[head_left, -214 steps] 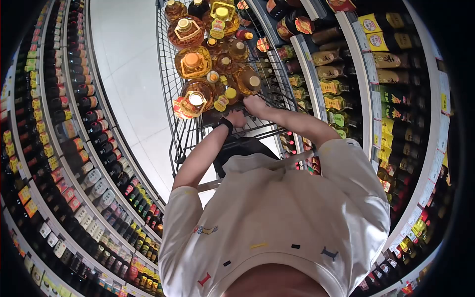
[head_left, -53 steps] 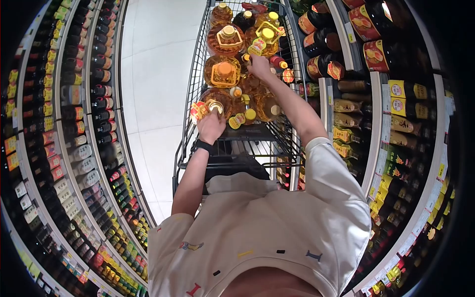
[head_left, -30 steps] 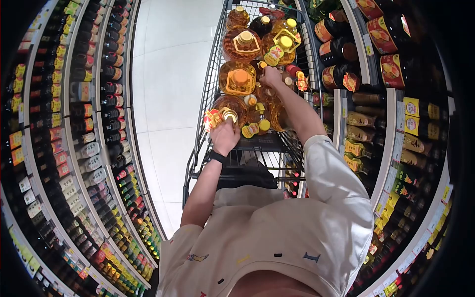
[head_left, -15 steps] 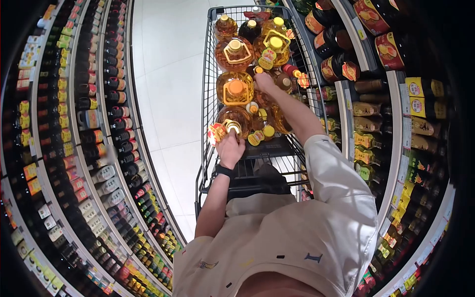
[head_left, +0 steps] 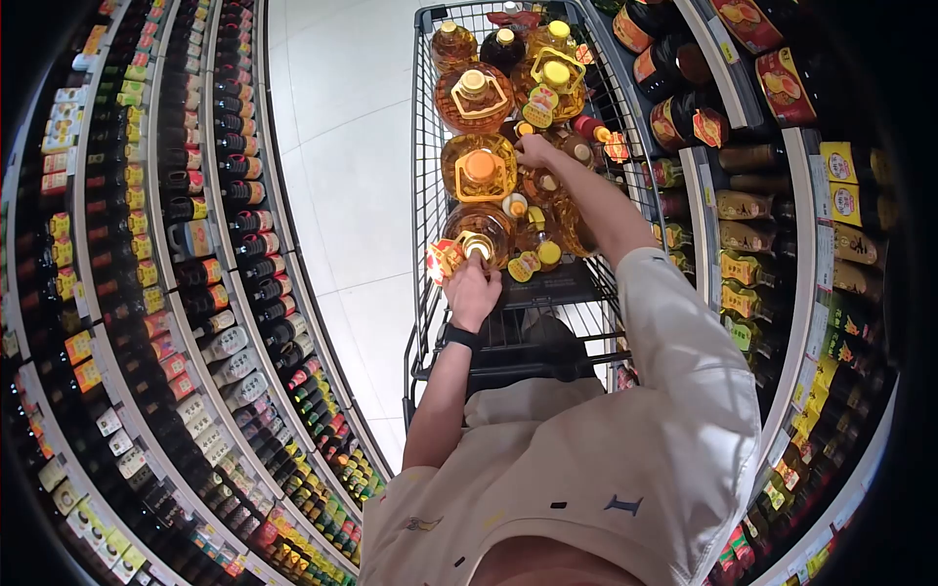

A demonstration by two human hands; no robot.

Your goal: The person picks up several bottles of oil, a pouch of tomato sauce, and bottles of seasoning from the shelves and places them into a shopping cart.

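Observation:
A dark wire shopping cart (head_left: 426, 186) is packed with large oil jugs and bottles. My left hand (head_left: 473, 293), with a black band at the wrist, has its fingers on the handle and cap of the nearest oil jug (head_left: 491, 223), which bears a red and gold tag (head_left: 446, 261). My right hand (head_left: 535, 148) reaches to the middle of the cart, its fingers closed at the neck of a dark bottle with a yellow cap (head_left: 525, 129). An orange-capped jug (head_left: 479, 168) stands between the hands. Beside the near jug is a small yellow-capped bottle (head_left: 548, 254).
Long shelves of bottles (head_left: 256, 220) line the left side, beyond a white tiled floor (head_left: 337, 146). On the right, close to the cart, another shelf (head_left: 705, 205) holds bottles and bags. The cart's dark child-seat flap (head_left: 547, 293) lies nearest to me.
The cart, both hands and the shelves sit slightly further right in the view. Both hands keep their places on the same jug and bottle.

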